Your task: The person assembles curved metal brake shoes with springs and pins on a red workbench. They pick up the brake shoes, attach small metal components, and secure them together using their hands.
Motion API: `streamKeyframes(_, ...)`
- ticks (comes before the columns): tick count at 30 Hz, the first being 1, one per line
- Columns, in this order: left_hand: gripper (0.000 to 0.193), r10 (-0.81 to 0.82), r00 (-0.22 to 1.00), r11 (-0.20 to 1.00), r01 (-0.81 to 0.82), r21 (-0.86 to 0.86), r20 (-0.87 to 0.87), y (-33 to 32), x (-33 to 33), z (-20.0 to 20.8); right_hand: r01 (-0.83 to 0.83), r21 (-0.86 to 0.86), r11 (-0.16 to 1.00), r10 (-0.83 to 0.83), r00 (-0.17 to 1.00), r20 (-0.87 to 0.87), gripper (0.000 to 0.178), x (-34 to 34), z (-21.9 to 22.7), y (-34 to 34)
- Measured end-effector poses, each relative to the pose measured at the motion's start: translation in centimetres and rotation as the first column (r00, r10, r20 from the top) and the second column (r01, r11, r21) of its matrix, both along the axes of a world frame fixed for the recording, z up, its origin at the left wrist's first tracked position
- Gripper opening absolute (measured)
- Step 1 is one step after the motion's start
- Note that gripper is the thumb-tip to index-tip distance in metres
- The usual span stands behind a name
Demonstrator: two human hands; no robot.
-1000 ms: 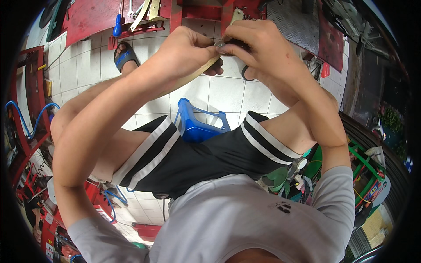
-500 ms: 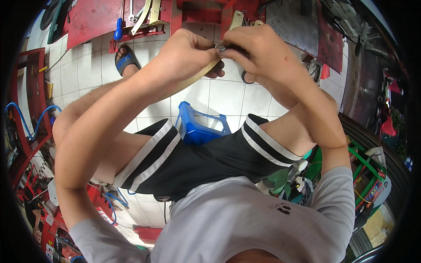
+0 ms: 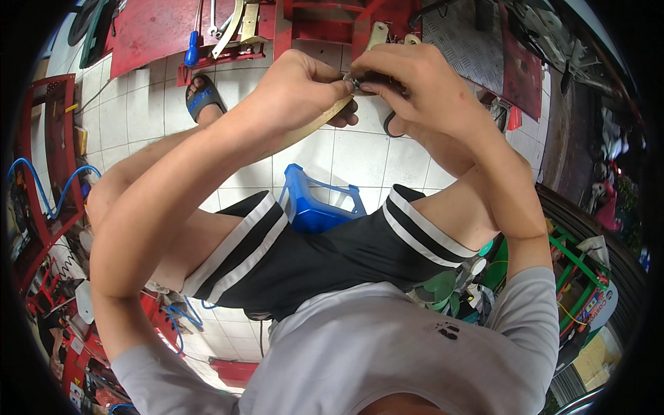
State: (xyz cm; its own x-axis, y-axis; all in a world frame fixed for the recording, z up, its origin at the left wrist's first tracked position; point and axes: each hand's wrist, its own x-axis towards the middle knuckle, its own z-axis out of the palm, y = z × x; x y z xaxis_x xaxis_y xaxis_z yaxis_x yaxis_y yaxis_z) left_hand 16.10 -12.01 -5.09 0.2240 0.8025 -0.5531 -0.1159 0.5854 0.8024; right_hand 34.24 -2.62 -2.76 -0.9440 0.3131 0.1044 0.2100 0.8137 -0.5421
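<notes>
Fingers of L hand pinched on pale strip, up past stool, away from the body; R hand has thumb + fingertips clamped on small metal bit at strip's far end. Green rack, well R of stool, holds mixed items, too cluttered to ID. Strip: narrow, curved, yellowish; near end hidden behind L forearm. Bit mostly covered, shape unclear.
</notes>
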Motion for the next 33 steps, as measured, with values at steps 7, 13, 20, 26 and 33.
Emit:
streamKeyframes(7,0.026,0.005,1.000,1.000,-0.005,0.016,0.009,0.1,0.0,-0.1,0.019,0.012,1.000,-0.019,1.000,0.002,0.016,-0.2,-0.3,-0.2)
streamKeyframes(13,0.025,0.008,1.000,1.000,-0.008,0.005,-0.021,0.1,-0.1,-0.8,0.060,0.026,0.998,-0.062,0.994,0.092,0.017,-0.4,-1.3,-0.7)
streamKeyframes(20,0.027,0.007,0.999,1.000,-0.008,0.004,0.041,-0.3,-0.4,-1.3,0.033,-0.022,0.999,-0.032,0.997,0.065,0.016,-0.5,-2.1,-0.5)
streamKeyframes(26,0.027,0.084,0.990,0.996,-0.081,-0.033,0.113,-0.1,-0.3,-1.2,0.130,-0.035,0.991,-0.130,0.991,0.011,0.014,-0.6,-2.5,-0.6)
streamKeyframes(33,0.026,0.043,0.993,0.999,-0.041,-0.024,0.110,-0.1,-0.7,-1.7,0.104,-0.012,0.994,-0.104,0.993,0.057,0.014,-0.8,-2.4,-0.7)
